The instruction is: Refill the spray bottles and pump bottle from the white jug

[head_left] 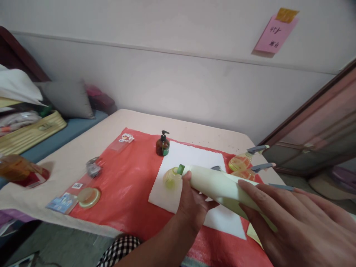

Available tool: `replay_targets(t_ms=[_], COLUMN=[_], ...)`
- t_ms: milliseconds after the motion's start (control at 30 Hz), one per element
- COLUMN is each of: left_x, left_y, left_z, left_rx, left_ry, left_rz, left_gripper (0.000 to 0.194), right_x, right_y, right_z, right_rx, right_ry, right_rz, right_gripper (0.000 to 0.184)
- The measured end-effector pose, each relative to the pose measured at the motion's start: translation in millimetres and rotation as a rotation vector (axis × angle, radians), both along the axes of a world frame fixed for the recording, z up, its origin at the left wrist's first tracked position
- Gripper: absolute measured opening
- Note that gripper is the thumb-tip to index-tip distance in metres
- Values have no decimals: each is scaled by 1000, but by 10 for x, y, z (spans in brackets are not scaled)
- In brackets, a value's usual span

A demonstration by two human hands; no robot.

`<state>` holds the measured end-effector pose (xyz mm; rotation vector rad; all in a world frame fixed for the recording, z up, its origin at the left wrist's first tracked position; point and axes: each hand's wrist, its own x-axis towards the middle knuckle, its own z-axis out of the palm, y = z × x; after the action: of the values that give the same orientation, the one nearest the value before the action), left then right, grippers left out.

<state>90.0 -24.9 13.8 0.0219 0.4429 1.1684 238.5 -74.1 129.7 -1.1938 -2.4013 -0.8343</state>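
A large pale green bottle (pixel 217 182) is held tilted, almost level, with its green mouth (pixel 180 170) pointing left. My left hand (pixel 194 202) is closed around the bottle from below, near its neck. Farther back, my right hand (pixel 289 211) grips the body from above. Right by the green mouth stands a small clear yellowish bottle (pixel 170 181) on a white cloth (pixel 194 152). I cannot tell whether the two bottles touch. Past the large bottle are spray bottles with orange labels (pixel 239 162) and grey trigger heads (pixel 257 149), partly hidden.
A red sheet (pixel 130 174) covers much of the table. On it stands a brown pump bottle (pixel 162 145); a round lid (pixel 89 197) lies at the left. An amber bottle (pixel 20 168) lies near the left edge. The wall (pixel 178 89) rises behind.
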Motion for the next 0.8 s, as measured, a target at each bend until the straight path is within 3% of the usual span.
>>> replay_targets(t_ms=[333, 800], left_x=[-16, -21], left_y=[-6, 0], left_z=[34, 27], left_rx=[26, 11], left_ry=[8, 3], left_rz=[-5, -15], left_gripper=[77, 75], right_x=[-53, -55], right_y=[-51, -49], right_z=[-20, -19], right_rx=[-48, -32], right_ry=[64, 36], right_rz=[-63, -40], right_gripper=[35, 35])
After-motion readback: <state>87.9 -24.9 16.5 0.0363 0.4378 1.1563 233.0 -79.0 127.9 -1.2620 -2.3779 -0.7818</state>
